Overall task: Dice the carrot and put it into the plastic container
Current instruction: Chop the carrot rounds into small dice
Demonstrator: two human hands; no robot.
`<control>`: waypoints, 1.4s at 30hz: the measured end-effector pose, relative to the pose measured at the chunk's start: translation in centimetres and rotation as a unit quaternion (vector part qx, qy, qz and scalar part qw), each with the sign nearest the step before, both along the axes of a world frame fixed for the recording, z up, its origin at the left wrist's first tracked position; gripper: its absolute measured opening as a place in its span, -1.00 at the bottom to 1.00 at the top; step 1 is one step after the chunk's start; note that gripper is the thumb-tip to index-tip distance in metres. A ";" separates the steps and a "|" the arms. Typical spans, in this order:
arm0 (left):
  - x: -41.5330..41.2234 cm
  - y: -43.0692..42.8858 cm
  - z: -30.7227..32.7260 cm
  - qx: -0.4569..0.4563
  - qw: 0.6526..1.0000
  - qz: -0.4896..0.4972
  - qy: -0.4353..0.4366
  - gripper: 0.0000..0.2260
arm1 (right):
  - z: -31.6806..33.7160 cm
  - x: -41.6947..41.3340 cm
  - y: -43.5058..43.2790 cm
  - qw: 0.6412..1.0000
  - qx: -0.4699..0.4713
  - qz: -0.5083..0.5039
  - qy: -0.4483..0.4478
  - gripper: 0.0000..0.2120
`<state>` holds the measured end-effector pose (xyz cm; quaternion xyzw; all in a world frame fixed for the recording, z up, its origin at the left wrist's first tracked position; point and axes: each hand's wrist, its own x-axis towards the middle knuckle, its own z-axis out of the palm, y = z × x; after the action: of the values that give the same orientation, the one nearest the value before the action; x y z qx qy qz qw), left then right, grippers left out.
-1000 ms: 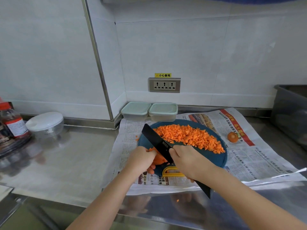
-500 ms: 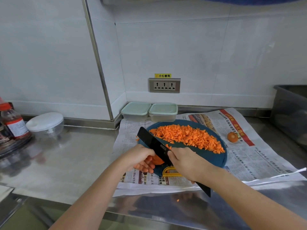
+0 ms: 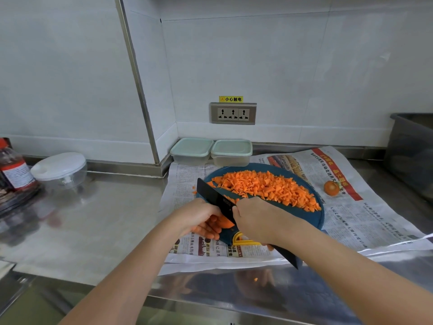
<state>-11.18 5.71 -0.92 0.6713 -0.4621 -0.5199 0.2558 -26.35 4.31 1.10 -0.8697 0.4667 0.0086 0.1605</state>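
Head cam, looking down at the chopping. An uncut orange carrot chunk (image 3: 224,223) sits at the near left edge of the round dark-blue cutting board (image 3: 315,221), a bit below the middle of the frame. The left hand (image 3: 199,216) has its fingers curled over it, pinning it down. Next to it the right hand (image 3: 255,219) is wrapped tight round the handle of the black-bladed knife (image 3: 214,197). The blade runs diagonally up-left, right against the chunk, and the handle end pokes out toward the lower right.

Behind the blade there's a big pile of diced carrot (image 3: 264,186) across the far half of the board. A little yellow plastic loop (image 3: 241,240) sits at the board's near edge.

Two clear plastic containers with pale green lids (image 3: 191,151) (image 3: 231,152) stand side by side at the wall just above the board, lids on.

Everything's on a spread-out newspaper (image 3: 365,216), with a round carrot end (image 3: 331,188) lying on it right of the board. Under that is a shiny steel counter (image 3: 93,219).

Far left there's a clear bowl with a white lid (image 3: 59,170) and a bottle with a red-and-white label (image 3: 14,170). A triple wall socket (image 3: 233,113) is above the containers, and a dark grey bin (image 3: 412,146) is at the right edge.
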 end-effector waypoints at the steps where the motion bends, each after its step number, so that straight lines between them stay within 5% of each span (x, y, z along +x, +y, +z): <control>1: 0.1 -0.1 -0.1 0.000 1.000 -0.004 0.002 -0.73 | 0.0 0.1 0.0 1.000 -0.001 0.005 0.006 -0.63; 12: 0.1 -0.9 -0.8 0.023 0.999 0.015 -0.018 -0.77 | -1.2 1.6 -0.1 0.990 -0.076 0.061 0.100 -0.71; 18: -0.1 -0.4 -0.9 0.012 0.999 0.028 -0.010 -0.82 | -2.0 2.6 -0.4 0.998 -0.029 -0.002 0.061 -0.71; 22: 0.3 -0.1 -0.7 0.013 0.999 0.034 0.022 -0.61 | -2.0 1.8 -1.3 0.999 0.033 -0.026 -0.033 -0.74; 29: 0.6 -0.1 -0.6 0.013 0.999 0.029 0.037 -0.76 | 0.0 -1.8 0.5 0.975 0.086 -0.108 -0.174 -0.66; 42: 0.0 0.3 0.0 0.016 0.999 0.023 0.032 -0.78 | -1.3 -1.5 1.8 0.988 0.016 -0.070 -0.134 -0.65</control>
<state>-11.21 6.06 -0.91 0.6689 -0.4295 -0.5426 0.2716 -27.90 6.11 -0.19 -0.8256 0.5004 -0.1120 0.2354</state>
